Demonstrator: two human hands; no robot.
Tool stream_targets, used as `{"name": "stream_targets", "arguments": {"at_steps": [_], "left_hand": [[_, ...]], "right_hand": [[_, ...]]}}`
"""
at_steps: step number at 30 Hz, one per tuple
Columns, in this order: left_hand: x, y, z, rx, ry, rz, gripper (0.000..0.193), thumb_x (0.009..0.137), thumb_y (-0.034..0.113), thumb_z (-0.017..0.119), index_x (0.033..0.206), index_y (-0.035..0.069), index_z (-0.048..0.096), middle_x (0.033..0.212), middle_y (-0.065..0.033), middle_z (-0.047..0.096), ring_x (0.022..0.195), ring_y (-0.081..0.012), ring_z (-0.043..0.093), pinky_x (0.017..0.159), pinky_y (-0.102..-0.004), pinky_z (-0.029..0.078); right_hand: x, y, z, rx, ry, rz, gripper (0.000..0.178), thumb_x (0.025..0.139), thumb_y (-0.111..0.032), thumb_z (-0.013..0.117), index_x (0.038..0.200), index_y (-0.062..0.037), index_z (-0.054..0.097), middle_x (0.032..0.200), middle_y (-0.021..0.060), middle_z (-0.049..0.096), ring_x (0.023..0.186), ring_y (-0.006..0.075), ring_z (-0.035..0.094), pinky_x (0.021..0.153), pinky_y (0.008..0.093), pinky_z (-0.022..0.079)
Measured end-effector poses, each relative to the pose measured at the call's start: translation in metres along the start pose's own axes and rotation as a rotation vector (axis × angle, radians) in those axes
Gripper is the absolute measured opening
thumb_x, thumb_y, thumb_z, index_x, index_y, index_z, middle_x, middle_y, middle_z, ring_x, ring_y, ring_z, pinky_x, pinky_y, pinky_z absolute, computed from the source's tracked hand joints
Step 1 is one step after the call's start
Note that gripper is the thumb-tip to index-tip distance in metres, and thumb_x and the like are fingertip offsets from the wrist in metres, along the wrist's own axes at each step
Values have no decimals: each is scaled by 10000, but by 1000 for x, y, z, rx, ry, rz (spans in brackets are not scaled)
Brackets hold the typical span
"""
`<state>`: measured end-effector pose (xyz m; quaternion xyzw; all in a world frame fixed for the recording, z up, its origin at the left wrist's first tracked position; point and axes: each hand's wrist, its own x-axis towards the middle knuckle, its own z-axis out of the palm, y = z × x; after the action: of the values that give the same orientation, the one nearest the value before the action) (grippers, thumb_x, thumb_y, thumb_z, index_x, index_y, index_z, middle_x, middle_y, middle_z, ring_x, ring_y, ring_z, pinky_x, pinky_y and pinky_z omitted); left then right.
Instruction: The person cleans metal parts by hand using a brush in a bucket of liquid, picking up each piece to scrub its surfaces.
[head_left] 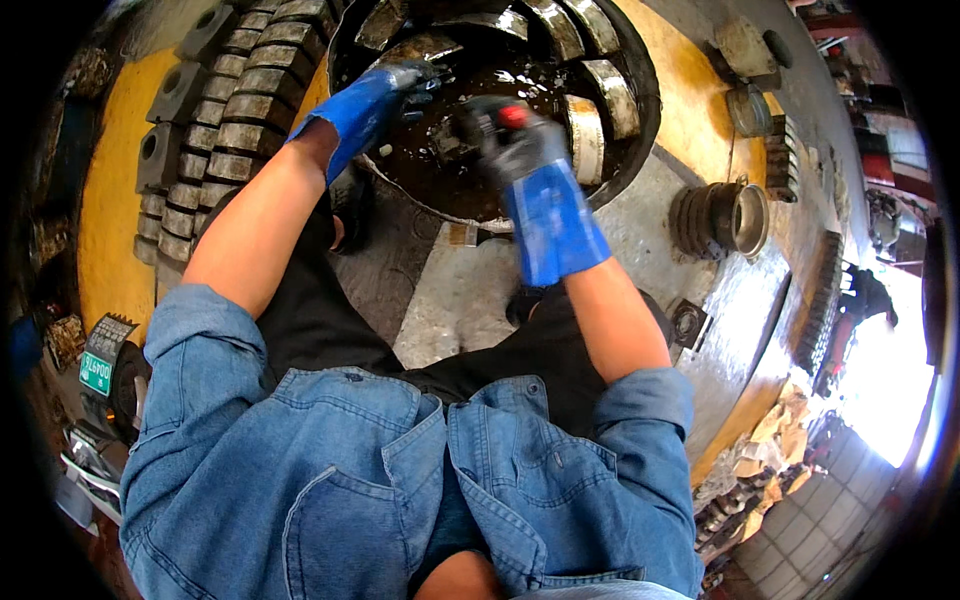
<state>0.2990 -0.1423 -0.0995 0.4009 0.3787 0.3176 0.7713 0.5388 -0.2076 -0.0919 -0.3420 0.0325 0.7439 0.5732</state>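
Note:
A wide round pan point(645, 100) of dark, oily liquid stands on the floor in front of me. Curved metal segments point(585, 140) lie around its inside. My left hand point(408, 85), in a blue-cuffed glove blackened at the fingers, is over the pan's left part. Its fingers look apart, close to a curved segment point(425, 46). My right hand point(515, 135), gloved alike and smeared by motion, is closed around a small object with a red part point(513, 117). Most of that object is hidden in the fist. Below the hands, a dark lump point(450, 140) sits in the liquid.
Stacked curved metal segments point(245, 110) and square blocks with holes point(160, 155) stand left of the pan. A ringed metal cylinder point(740, 218) is on the floor to the right. A brush-like piece point(460, 235) lies by the pan's near rim.

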Motion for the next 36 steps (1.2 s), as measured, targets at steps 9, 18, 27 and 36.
{"name": "stream_targets", "arguments": {"at_steps": [9, 18, 27, 36], "left_hand": [[20, -24, -16, 66, 95, -89, 461, 1049, 340, 521, 1459, 131, 550, 1371, -48, 628, 1238, -161, 577, 1071, -375, 458], [30, -24, -4, 147, -44, -162, 589, 1064, 479, 426, 1543, 137, 442, 1563, -131, 472, 1383, -285, 490, 1152, -409, 381], [27, -13, 8, 204, 87, -176, 428, 1044, 414, 540, 1360, 131, 597, 1221, -25, 660, 1077, -169, 606, 914, -326, 505], [49, -37, -1, 107, 137, -244, 392, 1044, 365, 565, 1377, 160, 588, 1250, -44, 667, 1079, -189, 630, 933, -362, 520]], "right_hand": [[18, -70, -21, -1162, 71, -637, 204, 970, -36, 568, 1119, 64, 665, 975, 157, 708, 947, 284, 662, 934, 363, 579], [-30, 5, 10, -2246, -117, -949, 452, 827, -228, 738, 1273, -200, 679, 1258, 111, 702, 1058, 329, 706, 943, 416, 569], [-48, 26, 2, -2094, -376, -1055, 479, 784, -179, 760, 1258, -181, 684, 1256, 121, 704, 1063, 308, 716, 922, 407, 584], [9, -53, -33, -1819, 138, -1000, 298, 892, -316, 708, 1141, -159, 756, 1165, 117, 741, 1060, 319, 713, 937, 394, 574]]}}
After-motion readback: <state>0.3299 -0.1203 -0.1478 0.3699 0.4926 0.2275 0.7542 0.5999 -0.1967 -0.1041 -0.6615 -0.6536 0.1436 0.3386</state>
